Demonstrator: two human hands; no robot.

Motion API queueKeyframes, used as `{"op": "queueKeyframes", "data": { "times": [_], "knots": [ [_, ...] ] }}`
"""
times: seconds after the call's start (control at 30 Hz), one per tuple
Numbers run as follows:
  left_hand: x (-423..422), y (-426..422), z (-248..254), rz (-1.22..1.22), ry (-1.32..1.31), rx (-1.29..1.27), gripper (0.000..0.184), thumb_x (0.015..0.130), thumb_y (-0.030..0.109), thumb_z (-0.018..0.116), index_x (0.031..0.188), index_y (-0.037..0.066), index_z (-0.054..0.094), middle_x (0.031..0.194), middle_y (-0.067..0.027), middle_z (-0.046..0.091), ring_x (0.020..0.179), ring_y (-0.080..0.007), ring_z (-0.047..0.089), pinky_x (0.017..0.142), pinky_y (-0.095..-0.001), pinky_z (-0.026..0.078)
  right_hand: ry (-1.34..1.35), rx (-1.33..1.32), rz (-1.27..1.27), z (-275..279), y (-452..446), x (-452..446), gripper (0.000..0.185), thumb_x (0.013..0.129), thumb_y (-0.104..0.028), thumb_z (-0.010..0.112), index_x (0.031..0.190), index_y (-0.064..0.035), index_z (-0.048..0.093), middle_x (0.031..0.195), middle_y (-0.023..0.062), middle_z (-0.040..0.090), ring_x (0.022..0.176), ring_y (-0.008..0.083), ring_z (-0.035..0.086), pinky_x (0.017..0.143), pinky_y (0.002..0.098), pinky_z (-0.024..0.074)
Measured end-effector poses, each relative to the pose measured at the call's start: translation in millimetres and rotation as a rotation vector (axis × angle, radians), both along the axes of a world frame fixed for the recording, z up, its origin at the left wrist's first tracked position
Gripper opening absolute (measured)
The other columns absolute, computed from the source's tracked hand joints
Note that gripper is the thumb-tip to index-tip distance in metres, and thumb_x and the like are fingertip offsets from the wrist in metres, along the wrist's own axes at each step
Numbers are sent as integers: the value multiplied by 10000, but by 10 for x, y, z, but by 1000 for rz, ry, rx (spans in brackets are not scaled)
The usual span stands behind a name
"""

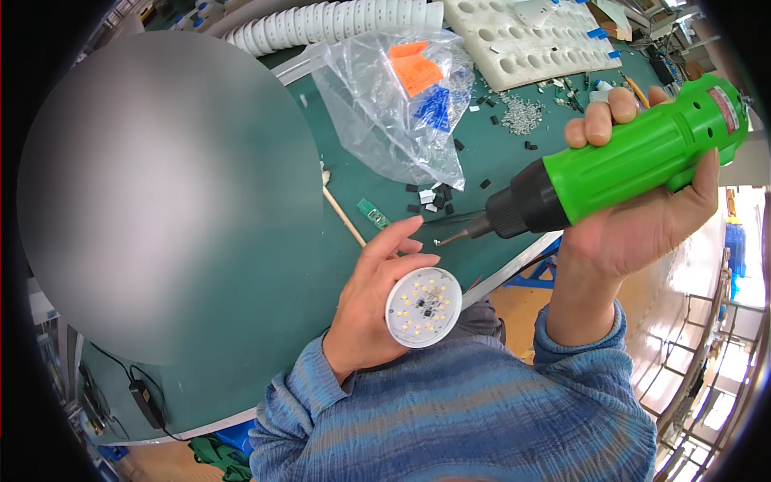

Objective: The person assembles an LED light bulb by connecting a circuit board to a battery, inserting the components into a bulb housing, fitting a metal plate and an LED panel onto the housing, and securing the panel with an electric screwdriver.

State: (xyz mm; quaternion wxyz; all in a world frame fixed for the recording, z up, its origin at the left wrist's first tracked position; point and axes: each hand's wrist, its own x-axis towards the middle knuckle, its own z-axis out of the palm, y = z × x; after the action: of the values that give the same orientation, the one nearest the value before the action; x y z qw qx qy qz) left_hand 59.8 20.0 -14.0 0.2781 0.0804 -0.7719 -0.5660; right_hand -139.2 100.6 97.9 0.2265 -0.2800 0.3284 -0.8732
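Observation:
My left hand (pixel 363 304) is wrapped round a round white LED bulb body (pixel 424 308). Its flat face, dotted with small yellow LEDs and a few dark chips, is turned up toward me. In my right hand (pixel 622 229) is a green electric screwdriver (pixel 634 157) with a black nose. The bit points left and down, and a tiny screw (pixel 437 242) appears to sit at its tip, above and apart from the LED face. Screws (pixel 522 115) lie heaped on the green table (pixel 265 394), farther back.
A clear plastic bag (pixel 361 104) with orange and blue labels lies mid-table. Behind it are stacked white cups (pixel 329 22) and a foam tray with holes (pixel 526 48). Small black pieces (pixel 438 199), a wooden stick (pixel 345 215) and a green strip (pixel 373 213) lie nearby. A grey blur hides the left side.

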Motion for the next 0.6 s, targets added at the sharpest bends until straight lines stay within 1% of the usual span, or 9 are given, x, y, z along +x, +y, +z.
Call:
{"op": "queueKeyframes", "data": {
  "times": [0.07, 0.27, 0.5, 0.6],
  "knots": [
    [20, 7, 6, -16, -6, 13, 591, 605, 70, 838, 1131, 59, 568, 1342, -152, 442, 1085, -275, 553, 902, -363, 480, 16, 11, 2, -16, -39, 47, 497, 876, -437, 465, 1108, 3, 472, 887, 118, 441, 739, 234, 449, 664, 366, 395],
    [32, -24, 55, -16, -54, -87, 624, 590, 66, 838, 1154, 43, 571, 1267, -128, 508, 1114, -288, 547, 928, -371, 466, 13, 39, 6, -37, -77, 61, 517, 880, -449, 458, 1116, 11, 477, 895, 121, 446, 736, 233, 444, 662, 363, 391],
    [28, -20, 60, -22, -80, -70, 651, 575, 61, 842, 1166, 43, 568, 1246, -126, 523, 1127, -294, 540, 947, -375, 452, -4, 29, 39, -82, -57, 13, 549, 886, -466, 440, 1146, 16, 475, 922, 137, 456, 739, 245, 448, 680, 378, 402],
    [25, -19, 51, -27, -89, -76, 652, 574, 57, 842, 1166, 41, 568, 1244, -128, 523, 1131, -295, 538, 954, -375, 447, -33, 23, 62, -94, -64, 29, 588, 885, -498, 423, 1172, 13, 465, 941, 149, 464, 753, 257, 463, 698, 394, 403]
  ]
}}
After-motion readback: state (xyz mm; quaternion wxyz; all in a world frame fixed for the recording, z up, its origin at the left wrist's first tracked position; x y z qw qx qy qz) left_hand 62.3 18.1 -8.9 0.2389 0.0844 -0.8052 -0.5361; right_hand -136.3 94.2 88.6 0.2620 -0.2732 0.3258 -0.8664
